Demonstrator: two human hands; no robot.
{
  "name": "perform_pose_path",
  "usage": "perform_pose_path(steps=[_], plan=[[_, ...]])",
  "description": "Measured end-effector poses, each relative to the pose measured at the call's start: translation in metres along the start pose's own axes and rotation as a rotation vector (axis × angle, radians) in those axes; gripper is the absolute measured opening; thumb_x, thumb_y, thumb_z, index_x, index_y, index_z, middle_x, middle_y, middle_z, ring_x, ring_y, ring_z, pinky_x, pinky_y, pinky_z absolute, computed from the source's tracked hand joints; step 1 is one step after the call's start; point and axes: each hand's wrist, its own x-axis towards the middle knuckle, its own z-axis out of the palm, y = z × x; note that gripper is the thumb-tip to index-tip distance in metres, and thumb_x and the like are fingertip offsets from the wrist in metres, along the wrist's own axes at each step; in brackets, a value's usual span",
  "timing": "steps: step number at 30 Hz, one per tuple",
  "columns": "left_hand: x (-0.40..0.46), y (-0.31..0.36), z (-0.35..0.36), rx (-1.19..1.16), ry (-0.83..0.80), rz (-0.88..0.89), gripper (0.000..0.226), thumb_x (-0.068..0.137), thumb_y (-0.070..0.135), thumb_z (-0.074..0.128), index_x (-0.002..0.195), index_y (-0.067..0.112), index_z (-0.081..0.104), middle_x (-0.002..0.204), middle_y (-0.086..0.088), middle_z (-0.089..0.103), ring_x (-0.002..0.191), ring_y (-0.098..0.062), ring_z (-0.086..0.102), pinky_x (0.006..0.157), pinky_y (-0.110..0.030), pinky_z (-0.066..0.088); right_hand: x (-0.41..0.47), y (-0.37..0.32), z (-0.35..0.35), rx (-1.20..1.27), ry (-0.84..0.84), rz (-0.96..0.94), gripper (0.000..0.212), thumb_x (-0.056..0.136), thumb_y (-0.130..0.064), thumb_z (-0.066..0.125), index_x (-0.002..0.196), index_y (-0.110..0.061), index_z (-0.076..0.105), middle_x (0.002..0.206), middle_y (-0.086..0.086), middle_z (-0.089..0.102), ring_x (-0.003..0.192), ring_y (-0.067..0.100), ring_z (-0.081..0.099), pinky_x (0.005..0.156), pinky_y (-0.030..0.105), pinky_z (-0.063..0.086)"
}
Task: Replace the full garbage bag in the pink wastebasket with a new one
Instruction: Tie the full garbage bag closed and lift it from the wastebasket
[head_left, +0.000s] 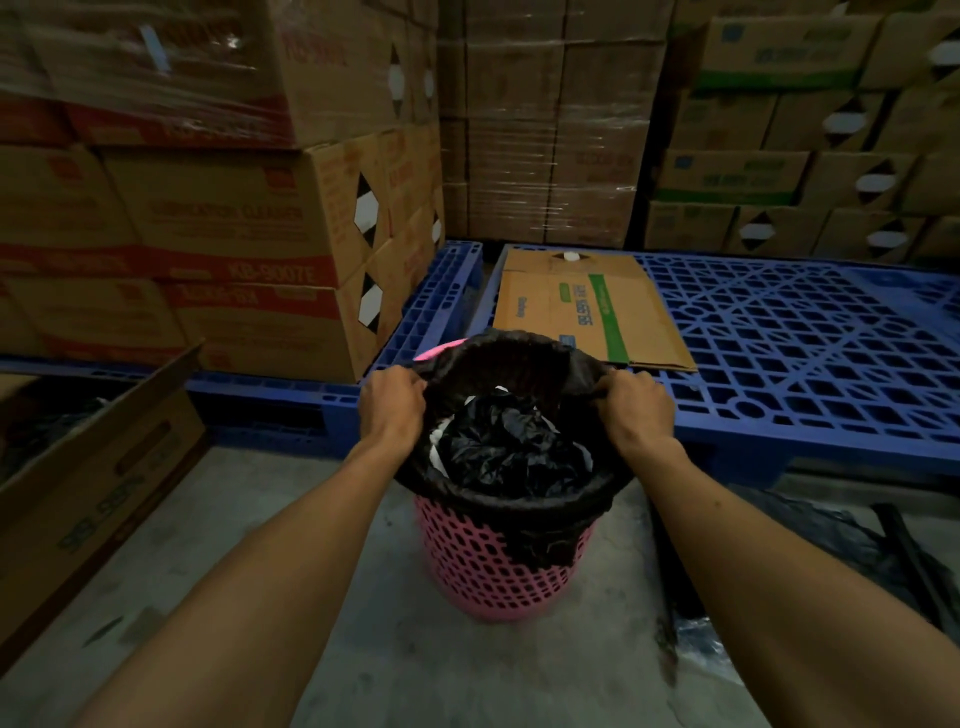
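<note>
A pink perforated wastebasket stands on the concrete floor in front of me. A black garbage bag lines it, its edge folded over the near rim and lifted off the far rim, where a strip of pink shows. Crumpled black plastic and bits of white waste fill the inside. My left hand grips the bag's edge on the left side. My right hand grips the bag's edge on the right side.
Blue plastic pallets lie behind the basket, one bearing a flattened cardboard box. Stacked cartons rise at left and back. An open carton sits on the floor at left. Dark plastic sheeting lies at right.
</note>
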Motion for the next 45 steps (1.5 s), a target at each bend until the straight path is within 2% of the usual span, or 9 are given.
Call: perform_pose_path(steps=[6, 10, 13, 17, 21, 30, 35, 40, 45], plan=[[-0.006, 0.007, -0.008, -0.248, -0.154, 0.137, 0.02, 0.094, 0.024, 0.068, 0.094, 0.007, 0.079, 0.091, -0.005, 0.076, 0.081, -0.016, 0.067, 0.08, -0.033, 0.054, -0.013, -0.035, -0.013, 0.206, -0.194, -0.365, 0.021, 0.082, -0.043, 0.077, 0.094, -0.027, 0.081, 0.097, -0.006, 0.077, 0.09, 0.017, 0.068, 0.073, 0.03, 0.05], [-0.004, 0.008, -0.017, -0.395, -0.089, 0.139, 0.028, 0.085, 0.034, 0.076, 0.107, 0.017, 0.073, 0.104, 0.002, 0.067, 0.101, -0.015, 0.063, 0.09, -0.032, 0.051, -0.015, -0.051, -0.018, 0.524, -0.142, -0.347, 0.034, 0.085, -0.053, 0.069, 0.08, -0.021, 0.077, 0.096, -0.005, 0.075, 0.084, 0.014, 0.068, 0.077, 0.037, 0.057], [0.006, 0.005, -0.017, -0.051, -0.056, 0.069, 0.068, 0.088, 0.053, 0.066, 0.145, 0.021, 0.045, 0.139, -0.006, 0.046, 0.131, -0.029, 0.041, 0.107, -0.042, 0.035, -0.004, -0.052, -0.027, 0.435, 0.136, -0.153, 0.045, 0.089, -0.059, 0.058, 0.108, -0.019, 0.069, 0.12, 0.004, 0.063, 0.114, 0.025, 0.057, 0.096, 0.041, 0.047], [0.008, -0.002, -0.012, 0.045, -0.246, -0.182, 0.075, 0.089, 0.053, 0.064, 0.144, 0.008, 0.04, 0.145, -0.019, 0.045, 0.132, -0.041, 0.042, 0.103, -0.053, 0.042, -0.003, -0.042, -0.023, 0.068, -0.294, 0.154, 0.092, 0.082, -0.068, 0.064, 0.148, -0.009, 0.039, 0.16, 0.019, 0.021, 0.149, 0.039, 0.015, 0.116, 0.057, 0.019], [0.005, -0.008, -0.026, 0.034, -0.08, -0.2, 0.036, 0.089, 0.039, 0.071, 0.107, 0.009, 0.065, 0.115, -0.015, 0.065, 0.106, -0.037, 0.06, 0.083, -0.041, 0.049, -0.012, -0.034, -0.027, -0.031, -0.181, 0.11, 0.04, 0.094, -0.025, 0.068, 0.129, -0.005, 0.061, 0.126, 0.017, 0.06, 0.119, 0.038, 0.056, 0.086, 0.044, 0.047], [0.0, 0.024, -0.068, -0.341, -0.183, -0.202, 0.022, 0.074, 0.022, 0.087, 0.076, 0.01, 0.07, 0.101, -0.006, 0.069, 0.105, -0.02, 0.06, 0.086, -0.031, 0.045, -0.012, -0.047, -0.076, 0.231, -0.218, 0.099, 0.056, 0.07, -0.06, 0.082, 0.094, -0.013, 0.061, 0.089, 0.007, 0.065, 0.083, 0.028, 0.061, 0.062, 0.033, 0.044], [0.0, 0.037, -0.082, -0.357, -0.279, -0.233, 0.029, 0.075, 0.018, 0.087, 0.088, 0.006, 0.065, 0.087, -0.009, 0.065, 0.068, -0.024, 0.062, 0.078, -0.041, 0.06, -0.018, -0.048, -0.105, 0.554, -0.296, 0.018, 0.044, 0.069, -0.039, 0.09, 0.097, -0.014, 0.067, 0.097, 0.003, 0.063, 0.092, 0.021, 0.057, 0.073, 0.035, 0.046], [-0.007, 0.02, -0.094, 0.102, -0.438, -0.229, 0.076, 0.073, 0.047, 0.083, 0.127, 0.004, 0.052, 0.127, -0.015, 0.058, 0.113, -0.035, 0.058, 0.092, -0.042, 0.052, -0.023, -0.053, -0.127, 0.506, -0.311, -0.059, 0.038, 0.072, -0.031, 0.09, 0.103, -0.017, 0.074, 0.101, -0.002, 0.057, 0.097, 0.014, 0.05, 0.078, 0.028, 0.039], [-0.009, 0.01, -0.105, 0.036, -0.469, -0.295, 0.075, 0.072, 0.034, 0.088, 0.127, -0.001, 0.052, 0.13, -0.019, 0.058, 0.117, -0.036, 0.057, 0.098, -0.044, 0.051, -0.023, -0.06, -0.143, 0.284, -0.399, 0.021, 0.043, 0.075, -0.039, 0.086, 0.096, -0.005, 0.07, 0.083, 0.004, 0.063, 0.08, 0.02, 0.06, 0.066, 0.029, 0.046]])
